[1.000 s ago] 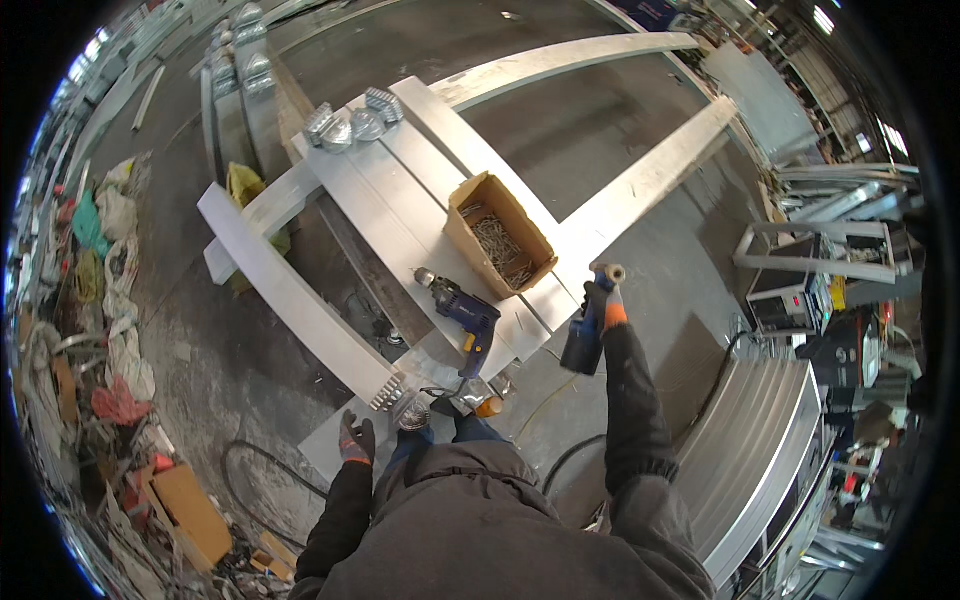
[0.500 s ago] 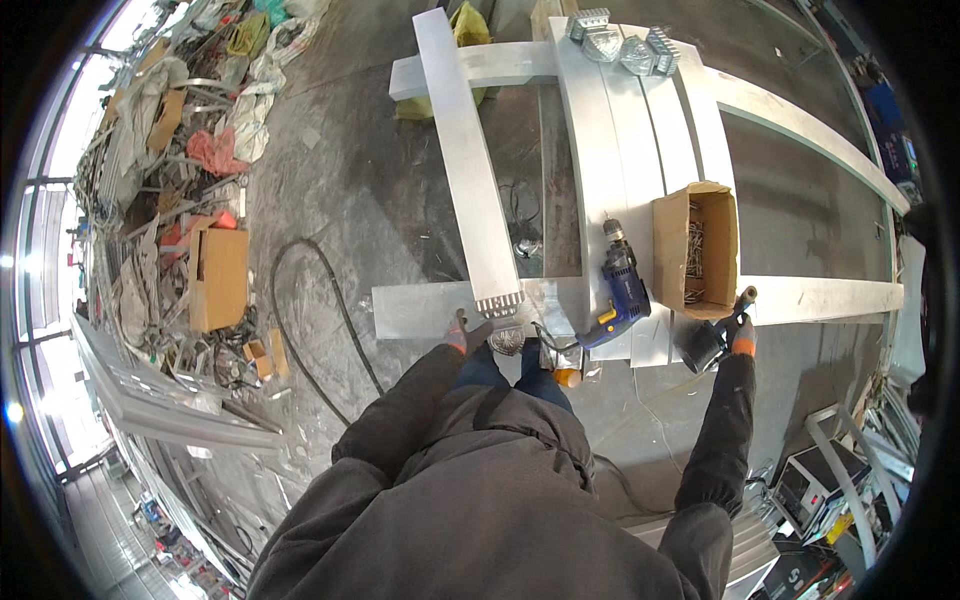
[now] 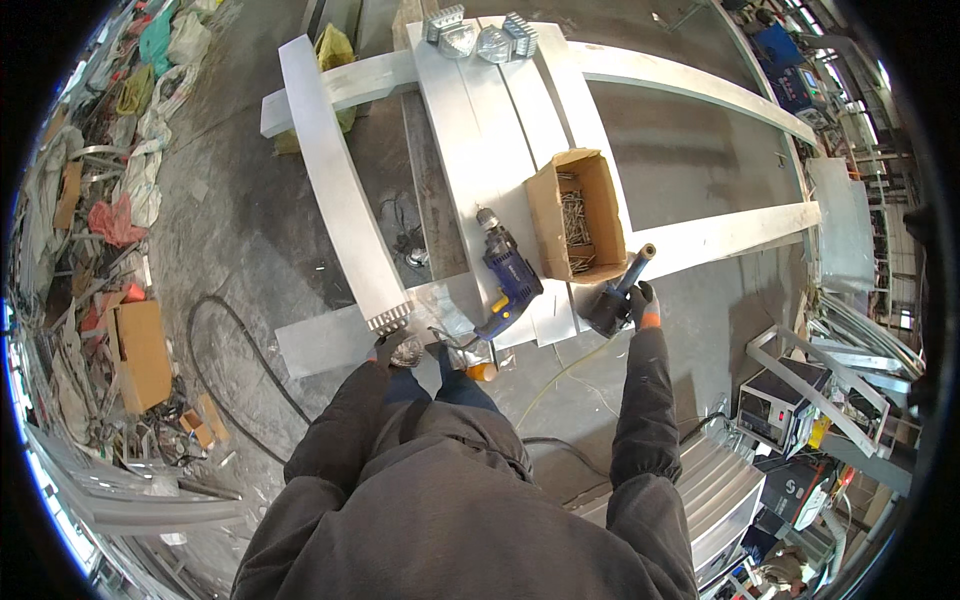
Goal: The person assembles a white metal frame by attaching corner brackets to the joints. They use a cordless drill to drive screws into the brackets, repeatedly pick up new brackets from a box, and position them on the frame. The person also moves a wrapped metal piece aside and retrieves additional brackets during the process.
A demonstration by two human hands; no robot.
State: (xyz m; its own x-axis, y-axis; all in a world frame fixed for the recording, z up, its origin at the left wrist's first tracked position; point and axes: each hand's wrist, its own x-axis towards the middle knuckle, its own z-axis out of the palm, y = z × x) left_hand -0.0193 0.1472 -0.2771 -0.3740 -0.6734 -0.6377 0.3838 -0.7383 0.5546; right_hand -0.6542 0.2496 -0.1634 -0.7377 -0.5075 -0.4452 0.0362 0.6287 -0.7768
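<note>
My left hand (image 3: 384, 348), in a dark glove, is closed around the side of a silver end cap (image 3: 407, 352) at the near end of a pale metal post (image 3: 340, 180). The cap's toothed collar sits against the post's end. My gloved right hand (image 3: 645, 300) grips a mallet (image 3: 606, 311) with a thick black head and a tube-like handle, just past the near edge of the beams. A blue and black power drill (image 3: 512, 275) lies on the silver beams (image 3: 490, 130) between my hands. Beside it stands an open cardboard box (image 3: 545, 220) holding many screws.
Two similar end caps (image 3: 457, 40) lie at the beams' far end. Cross beams (image 3: 720, 232) support the posts. A black cable (image 3: 240, 335) curls on the floor at left, near a scrap heap (image 3: 100, 260). Stacked metal profiles (image 3: 715, 500) and a welding-type machine (image 3: 775, 405) stand at right.
The whole view has shifted, with the bench moving leftward in it. My left hand has settled closer around the end cap. The mallet stays in my right hand, now turned more upright.
</note>
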